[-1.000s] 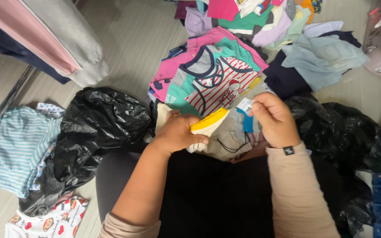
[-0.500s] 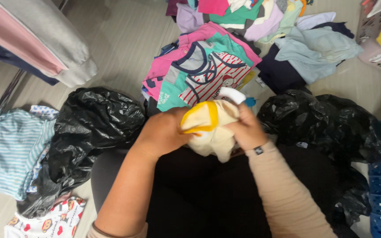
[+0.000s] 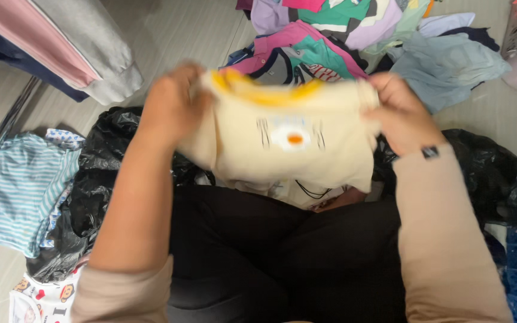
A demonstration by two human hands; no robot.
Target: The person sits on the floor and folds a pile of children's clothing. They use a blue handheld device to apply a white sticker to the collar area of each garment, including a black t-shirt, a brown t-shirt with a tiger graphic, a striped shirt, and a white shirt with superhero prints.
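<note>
your left hand (image 3: 172,107) and right hand (image 3: 399,113) at centre frame, fingers closed on the top corners of a small cream shirt (image 3: 288,146) with yellow neckline, spread flat above your lap, black plastic bag (image 3: 91,179) at left, heap of coloured clothes (image 3: 354,36) on the floor at top

Bunched cream shirt (image 3: 282,143) now spread, apparently lifted.

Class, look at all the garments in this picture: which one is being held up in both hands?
The cream top with yellow neck trim, stretched between the left hand and right hand. The striped top and the others lie on the floor.
</note>
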